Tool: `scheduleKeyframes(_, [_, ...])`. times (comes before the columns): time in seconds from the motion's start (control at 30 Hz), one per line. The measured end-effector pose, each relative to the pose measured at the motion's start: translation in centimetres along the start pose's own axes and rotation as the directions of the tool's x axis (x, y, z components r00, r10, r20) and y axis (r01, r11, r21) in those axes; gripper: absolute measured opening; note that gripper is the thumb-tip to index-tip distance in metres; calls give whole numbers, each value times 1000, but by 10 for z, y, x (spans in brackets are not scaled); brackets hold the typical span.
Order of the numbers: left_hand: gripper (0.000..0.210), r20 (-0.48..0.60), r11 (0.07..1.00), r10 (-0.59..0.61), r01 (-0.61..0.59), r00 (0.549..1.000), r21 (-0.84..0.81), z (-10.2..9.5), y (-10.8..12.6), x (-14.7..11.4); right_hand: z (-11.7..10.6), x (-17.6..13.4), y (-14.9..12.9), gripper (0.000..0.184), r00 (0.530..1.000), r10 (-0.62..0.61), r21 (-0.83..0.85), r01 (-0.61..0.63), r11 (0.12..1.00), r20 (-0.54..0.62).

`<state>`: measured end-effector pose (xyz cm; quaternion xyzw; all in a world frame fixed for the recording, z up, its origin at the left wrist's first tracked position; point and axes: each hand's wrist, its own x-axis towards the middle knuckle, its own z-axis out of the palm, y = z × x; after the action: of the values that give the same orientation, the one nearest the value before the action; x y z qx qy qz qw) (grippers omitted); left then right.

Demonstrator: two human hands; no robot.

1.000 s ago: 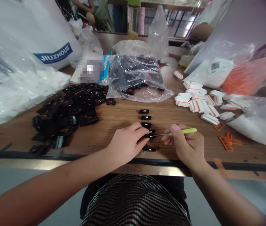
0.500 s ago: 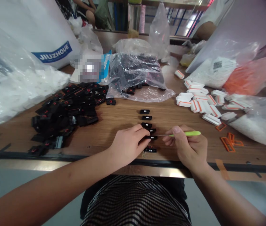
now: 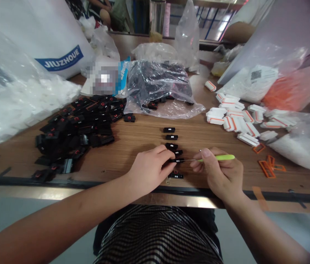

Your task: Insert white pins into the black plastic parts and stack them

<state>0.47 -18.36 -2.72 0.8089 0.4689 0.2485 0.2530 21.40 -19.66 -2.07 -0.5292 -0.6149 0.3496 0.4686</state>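
My left hand [image 3: 152, 165] pinches the left end of a small black connector housing [image 3: 179, 161] on the wooden table. A thin metal pick with a lime-green handle [image 3: 225, 157] is gripped in my right hand [image 3: 221, 170]. Its tip reaches left to the right end of that housing. More black housings with pale dots stand in a column: one [image 3: 169, 129] farthest away, several between, and another [image 3: 176, 176] nearest the table edge. My left fingertips hide part of the held housing.
A heap of black housings [image 3: 89, 124] lies left. Behind the column is a clear bag [image 3: 160, 82] of black parts. White housings with orange seals [image 3: 234, 119] are piled right, near loose orange frames [image 3: 266, 168]. Stuffed plastic bags [image 3: 20, 106] flank the table. Another person's arm [image 3: 240, 33] shows at upper right.
The view has shifted slightly. Both hands keep nearly the same position, with the pick's tip still at the housing.
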Motion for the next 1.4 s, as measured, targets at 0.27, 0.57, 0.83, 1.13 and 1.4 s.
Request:
scheduleKeyframes(0.27, [9, -19, 999, 28, -28, 999, -19, 1, -2, -1, -2, 4, -15, 30, 991, -44, -211, 69, 975, 123])
scheduleKeyframes(0.57, [9, 1, 1000, -7, 7, 1000, -30, 0, -1, -1, -1, -3, -2, 28, 999, -8, -7, 8, 1000, -53])
scheduleKeyframes(0.83, [9, -6, 999, -6, 6, 1000, -33, 2, -2, -1, 0, -1, 0, 28, 999, 2, 3, -2, 1000, -32])
scheduleKeyframes(1.13, [9, -11, 999, -9, 9, 1000, -36, 2, -2, -1, 3, -1, 0, 29, 998, -9, 2, 10, 1000, -70])
scheduleKeyframes(1.4, [10, -13, 999, -14, 13, 1000, -37, 2, -2, 0, -1, 0, 1, 27, 999, -19, -21, 18, 1000, -41])
